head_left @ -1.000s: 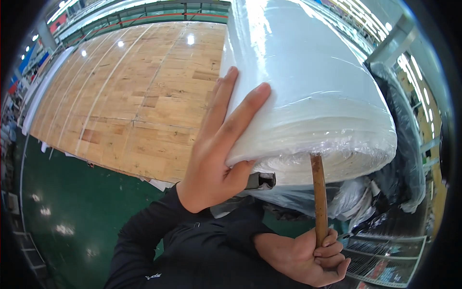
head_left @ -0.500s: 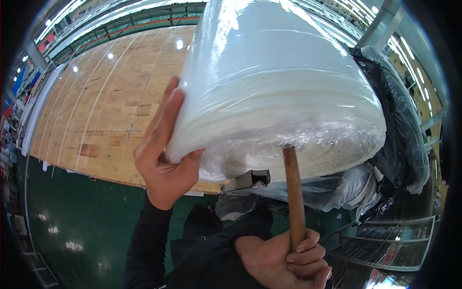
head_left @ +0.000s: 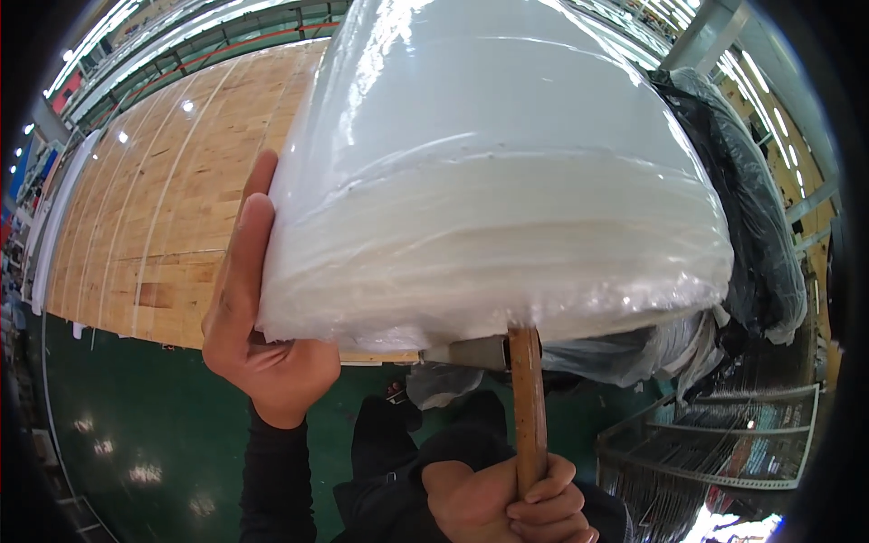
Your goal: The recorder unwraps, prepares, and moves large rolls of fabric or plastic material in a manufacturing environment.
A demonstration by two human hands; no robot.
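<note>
Plastic-wrapped white roll: near end over the near edge of the wooden table
Left hand: wide, against the roll's left side
Right hand: closed around wooden stick
Stick tip: at roll's near end

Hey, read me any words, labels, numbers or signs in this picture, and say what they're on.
None can be read.
I can make out no lettering on the wrapped white roll, wooden stick or wooden tabletop; anything farther off is too small or blurred.
</note>
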